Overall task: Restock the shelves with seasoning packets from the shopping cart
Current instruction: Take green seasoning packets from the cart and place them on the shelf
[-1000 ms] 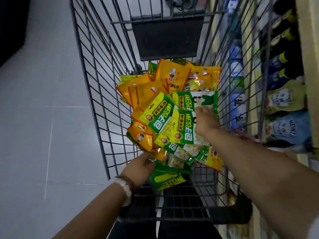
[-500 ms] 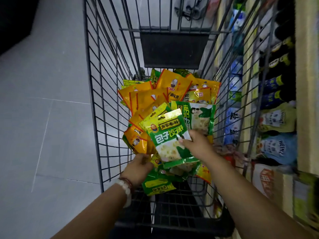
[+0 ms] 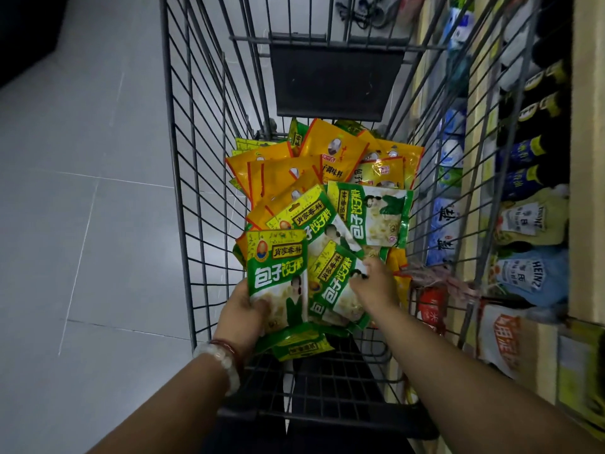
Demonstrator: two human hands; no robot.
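My left grip (image 3: 244,311) holds a green packet (image 3: 278,273) at the cart's (image 3: 183,191) near edge | right grip (image 3: 376,285) pinches a second green packet (image 3: 334,286) | orange packets (image 3: 278,173) toward far edge

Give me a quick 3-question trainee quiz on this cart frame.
1. True or false: the left hand grips a green seasoning packet.
2. Which lies farther from the person in the shopping cart: A) orange packets, B) green packets?
3. Fill in: the shelves stand on the person's ____ side.

Key: 1 true; 2 A; 3 right. The right hand is on another green packet.
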